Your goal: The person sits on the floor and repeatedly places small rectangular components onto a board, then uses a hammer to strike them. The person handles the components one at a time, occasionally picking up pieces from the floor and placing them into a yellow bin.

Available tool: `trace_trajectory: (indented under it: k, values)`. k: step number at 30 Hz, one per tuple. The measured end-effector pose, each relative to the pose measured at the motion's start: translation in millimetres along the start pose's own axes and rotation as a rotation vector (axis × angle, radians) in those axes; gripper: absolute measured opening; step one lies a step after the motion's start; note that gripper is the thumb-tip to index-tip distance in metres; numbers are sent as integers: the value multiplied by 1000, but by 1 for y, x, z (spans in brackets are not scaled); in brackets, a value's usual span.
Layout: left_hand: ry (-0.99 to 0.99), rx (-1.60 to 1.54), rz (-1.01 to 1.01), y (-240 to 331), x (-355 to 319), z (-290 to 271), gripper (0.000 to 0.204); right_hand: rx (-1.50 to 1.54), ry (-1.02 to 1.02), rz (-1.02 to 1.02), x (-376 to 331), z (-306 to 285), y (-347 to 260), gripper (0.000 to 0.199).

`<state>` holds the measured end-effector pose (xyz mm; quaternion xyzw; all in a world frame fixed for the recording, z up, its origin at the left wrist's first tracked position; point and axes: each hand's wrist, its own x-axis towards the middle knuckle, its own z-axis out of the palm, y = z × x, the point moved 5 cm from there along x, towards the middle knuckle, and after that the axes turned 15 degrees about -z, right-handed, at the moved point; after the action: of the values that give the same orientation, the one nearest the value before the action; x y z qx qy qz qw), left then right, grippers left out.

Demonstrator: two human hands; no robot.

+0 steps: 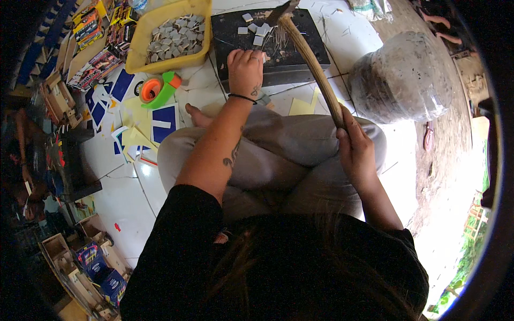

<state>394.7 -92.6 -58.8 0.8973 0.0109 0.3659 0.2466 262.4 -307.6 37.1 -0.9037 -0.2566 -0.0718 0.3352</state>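
My right hand [354, 147] is closed round the lower end of a hammer's wooden handle [310, 56]. The dark hammer head [282, 10] is over a low black box [227, 33] in front of my crossed legs. My left hand [246, 69] is at the box's near edge, fingers curled together. A small pale bit shows beside its fingertips; what they hold is hidden. On the box lie several small grey-white square pieces [243, 30] and a heap of thin nails [278, 44], right of my left hand.
Left of the box stands a yellow basin [134, 60] of grey square pieces. Nearby are a green-and-orange tape dispenser [163, 88] and blue and yellow paper scraps [163, 124]. A large plastic-wrapped bundle [399, 77] stands right. Wooden pieces and printed boxes [96, 259] line the left.
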Motion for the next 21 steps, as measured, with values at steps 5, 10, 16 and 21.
trace_trajectory:
  k: [5,10,16,21]
  values:
    - [-74,-23,-36,-6,6,8,14,76,-36,102,9,3,16,41]
    - [-172,-136,-177,-10,12,3,17,-36,161,-96,50,-3,49,41]
    - [-496,-508,-416,2,20,-28,21,-252,74,198,96,48,116,43]
    - [-519,-577,-399,14,21,-64,20,-467,155,-54,108,38,75,43]
